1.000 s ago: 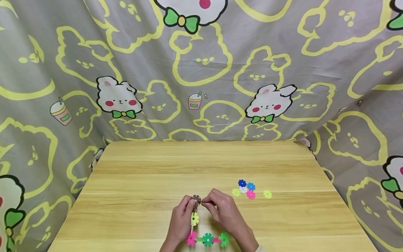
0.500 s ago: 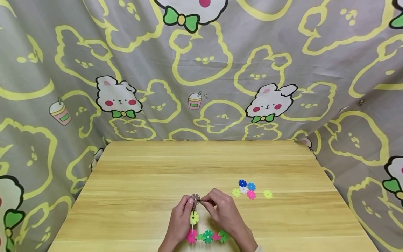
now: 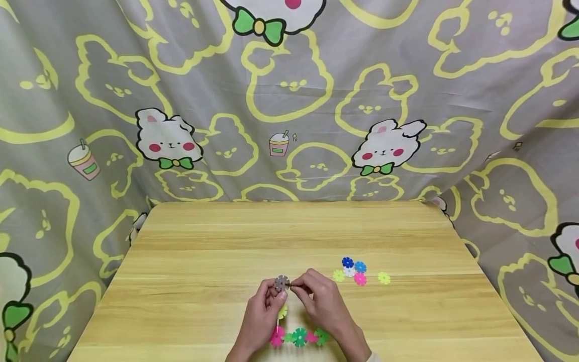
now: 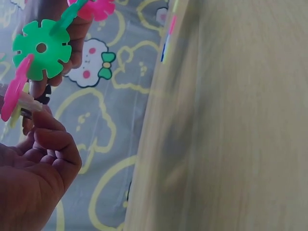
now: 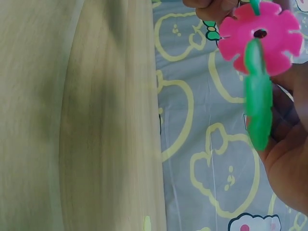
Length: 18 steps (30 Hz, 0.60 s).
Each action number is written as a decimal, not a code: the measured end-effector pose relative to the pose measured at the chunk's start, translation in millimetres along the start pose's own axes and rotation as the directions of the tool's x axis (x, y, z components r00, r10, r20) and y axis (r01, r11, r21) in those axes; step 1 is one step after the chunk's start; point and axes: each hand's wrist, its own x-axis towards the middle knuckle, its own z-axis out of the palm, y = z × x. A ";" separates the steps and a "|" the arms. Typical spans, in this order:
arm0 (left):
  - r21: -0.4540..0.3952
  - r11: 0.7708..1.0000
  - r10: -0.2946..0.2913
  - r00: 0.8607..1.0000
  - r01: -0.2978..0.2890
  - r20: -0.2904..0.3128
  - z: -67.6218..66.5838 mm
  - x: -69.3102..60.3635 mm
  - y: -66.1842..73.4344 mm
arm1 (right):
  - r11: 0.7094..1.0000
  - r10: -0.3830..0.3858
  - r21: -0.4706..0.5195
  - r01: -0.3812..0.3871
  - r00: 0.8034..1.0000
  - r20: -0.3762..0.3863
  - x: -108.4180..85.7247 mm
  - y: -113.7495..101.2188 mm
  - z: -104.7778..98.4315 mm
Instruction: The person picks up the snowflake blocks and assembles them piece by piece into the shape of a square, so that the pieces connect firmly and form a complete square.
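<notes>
My left hand grips the upper end of a chain of slotted plastic flower discs, its thumb just below a grey-brown disc. At that disc's right edge, my right hand pinches a small dark piece, seen edge-on and mostly hidden by the fingers. Under the left thumb hangs a yellow disc, partly covered. Lower down, a pink disc leads into a row with a green disc and a light green disc. The left wrist view shows the green disc close up; another pink disc fills the right wrist view's corner.
Loose discs lie on the wooden table beyond my right hand: dark blue, light blue, white, pink and two yellow, one a yellow disc set apart. A patterned curtain surrounds the table.
My left thumb has shifted from beside the grey-brown disc to below it, covering more of the yellow disc. The chain has risen slightly. My right hand keeps its pinch almost in place.
</notes>
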 end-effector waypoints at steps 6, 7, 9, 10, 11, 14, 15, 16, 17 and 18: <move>-0.002 1.000 0.027 1.000 -0.027 -0.001 -0.5 0.8 -2.0 | 1.000 -0.029 0.006 0.029 0.999 0.022 -0.1 3.3 -0.7; -0.005 1.000 0.027 1.000 -0.027 0.003 -0.7 0.8 -2.2 | 1.000 -0.031 0.006 0.031 0.999 0.024 -0.1 3.5 -1.0; -0.011 1.000 0.024 1.000 -0.023 0.013 -1.0 0.7 -2.6 | 0.999 -0.035 0.001 0.035 0.999 0.024 -0.1 3.5 -1.5; -0.011 1.000 0.023 1.000 -0.023 0.014 -1.1 0.7 -2.8 | 1.000 -0.031 -0.005 0.031 0.999 0.026 0.0 3.3 -2.0; -0.010 1.000 0.023 1.000 -0.022 0.012 -1.2 0.7 -3.2 | 1.000 -0.021 -0.010 0.022 0.999 0.031 -0.1 3.3 -2.6; -0.008 1.000 0.019 1.000 -0.019 -0.001 -1.6 1.2 -3.2 | 1.000 0.012 -0.024 -0.011 0.998 0.055 -0.6 4.1 -6.0; -0.006 1.000 0.019 1.000 -0.019 -0.007 -1.8 1.4 -3.0 | 0.999 0.032 -0.029 -0.030 0.997 0.066 -1.1 5.0 -7.7; -0.004 1.000 0.018 1.000 -0.018 -0.012 -2.0 1.5 -2.8 | 0.998 0.052 -0.029 -0.050 0.996 0.076 -1.7 6.3 -9.5; -0.003 1.000 0.018 1.000 -0.018 -0.014 -2.1 1.6 -2.8 | 0.997 0.076 -0.028 -0.073 0.994 0.084 -2.6 8.3 -11.8; -0.003 1.000 0.018 1.000 -0.018 -0.017 -2.3 1.6 -2.7 | 0.995 0.094 -0.030 -0.092 0.992 0.087 -3.6 11.1 -14.3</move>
